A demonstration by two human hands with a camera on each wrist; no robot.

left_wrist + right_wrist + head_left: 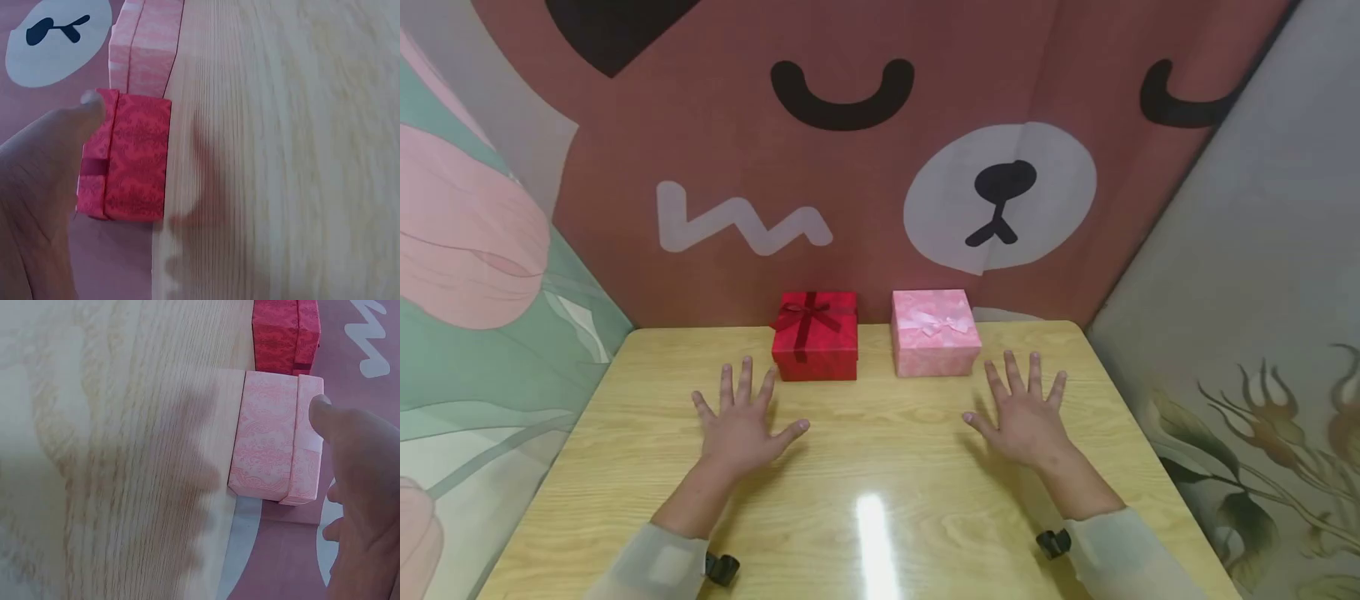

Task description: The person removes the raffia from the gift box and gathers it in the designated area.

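Note:
Both hands are spread above the wooden table with nothing in them. My left hand [739, 429] has its fingers splayed, just in front and to the left of a red gift box [816, 337] with a dark red ribbon bow. To the right, my right hand [1026, 421] spreads its fingers near the front right corner of a pink gift box [934, 333], which carries a pale pink bow. Both boxes have their lids on. In the left wrist view the thumb overlaps the red box [137, 159]; in the right wrist view the thumb overlaps the pink box [269, 434].
The boxes stand side by side at the back edge of the wood-grain table [880, 450], a narrow gap between them. Behind rises a curtain [737, 150] with a cartoon bear face. Patterned walls flank the table left and right. Light glares off the front of the tabletop.

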